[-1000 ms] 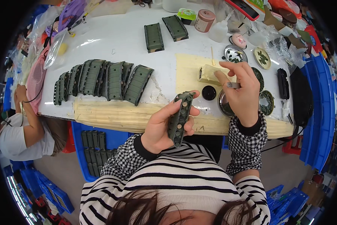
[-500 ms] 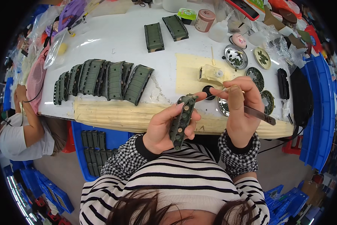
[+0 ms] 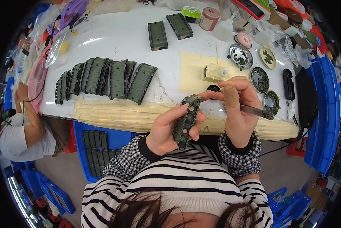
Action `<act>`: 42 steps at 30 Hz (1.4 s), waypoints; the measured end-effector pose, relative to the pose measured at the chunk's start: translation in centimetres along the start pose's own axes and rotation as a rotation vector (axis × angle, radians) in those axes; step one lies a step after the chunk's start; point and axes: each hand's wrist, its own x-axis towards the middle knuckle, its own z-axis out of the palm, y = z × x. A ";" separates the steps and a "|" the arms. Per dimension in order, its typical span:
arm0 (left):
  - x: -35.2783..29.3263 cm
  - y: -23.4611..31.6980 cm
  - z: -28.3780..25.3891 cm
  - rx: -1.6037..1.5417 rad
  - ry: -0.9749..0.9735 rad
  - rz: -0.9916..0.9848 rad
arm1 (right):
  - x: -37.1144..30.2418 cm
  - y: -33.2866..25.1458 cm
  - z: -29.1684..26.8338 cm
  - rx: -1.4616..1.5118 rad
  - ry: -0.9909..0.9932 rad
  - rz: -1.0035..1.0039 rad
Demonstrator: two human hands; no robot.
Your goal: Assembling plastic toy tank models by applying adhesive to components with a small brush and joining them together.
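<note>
My left hand (image 3: pixel 161 131) is closed round a long, narrow green model-tank part (image 3: pixel 185 123), with dark track-like edging and small tan round pieces along its side. The part is tilted, its upper end pointing toward the table. My right hand (image 3: pixel 239 110) grips metal tweezers (image 3: pixel 262 113), their flat end sticking out to the right past the palm. A thin pale stick (image 3: pixel 226 86) also shows at its fingertips. One right fingertip is close to the part's upper end; any tiny piece there is too small to make out.
Similar green parts (image 3: pixel 96 78) stand in a row at left; two flat ones (image 3: pixel 157 36) lie farther back. Round dishes of small green pieces (image 3: pixel 260 79), a tan block (image 3: pixel 213 72) and a black pot (image 3: pixel 213 91) sit at right. A blue crate (image 3: pixel 79 152) stands below; another person (image 3: pixel 24 133) sits at left.
My right hand and the tweezers have moved slightly left, closer to the part. The part in my left hand has turned a little and shifted slightly right.
</note>
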 end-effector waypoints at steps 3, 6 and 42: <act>0.0 0.0 0.4 0.001 -0.007 -0.003 | -0.1 0.2 -0.2 0.016 0.011 0.019; 0.0 0.1 0.0 0.048 -0.039 0.004 | 0.1 0.0 -0.3 -0.005 0.083 0.016; -1.0 0.7 3.0 1.516 0.242 0.418 | -0.1 0.1 -0.2 -0.194 -0.129 -0.047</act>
